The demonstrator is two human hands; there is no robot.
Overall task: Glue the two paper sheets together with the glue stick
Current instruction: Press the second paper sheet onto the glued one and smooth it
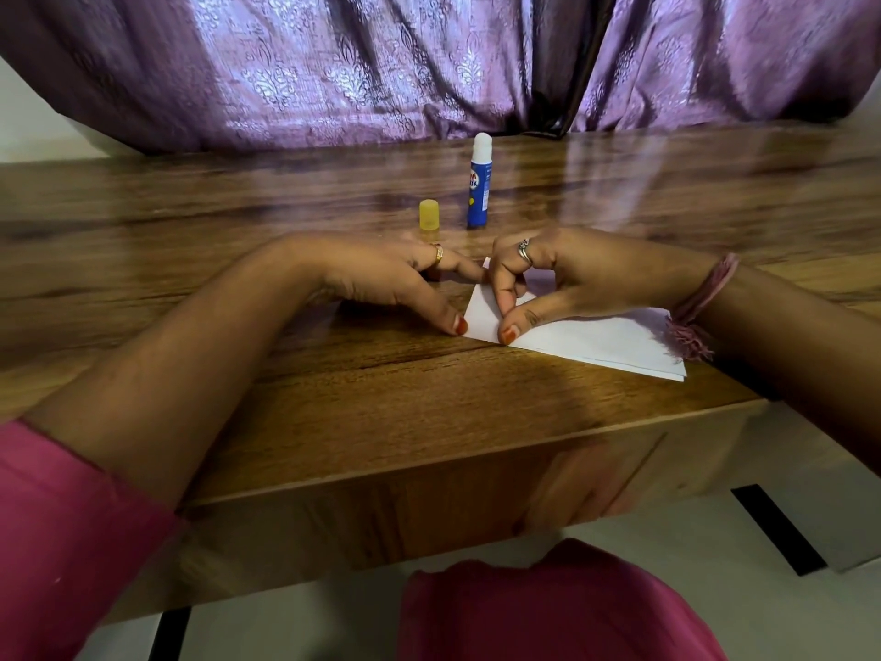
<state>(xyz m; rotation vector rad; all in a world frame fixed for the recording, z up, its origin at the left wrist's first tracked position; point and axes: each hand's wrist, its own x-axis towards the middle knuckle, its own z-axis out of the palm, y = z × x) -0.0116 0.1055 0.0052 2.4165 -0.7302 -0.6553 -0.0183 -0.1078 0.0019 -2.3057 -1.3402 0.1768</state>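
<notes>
Two white paper sheets lie stacked on the wooden table, their edges slightly offset at the right corner. My left hand rests at the stack's left edge, thumb and forefinger touching the paper. My right hand presses on the stack with thumb and bent fingers, and part of the paper is hidden under it. Behind the hands the blue glue stick stands upright and uncapped, its white glue showing. Its yellow cap stands just left of it.
A purple patterned curtain hangs along the table's far edge. The table's front edge runs close below the paper's right corner. A pink thread band sits on my right wrist. Pink clothing shows at the bottom.
</notes>
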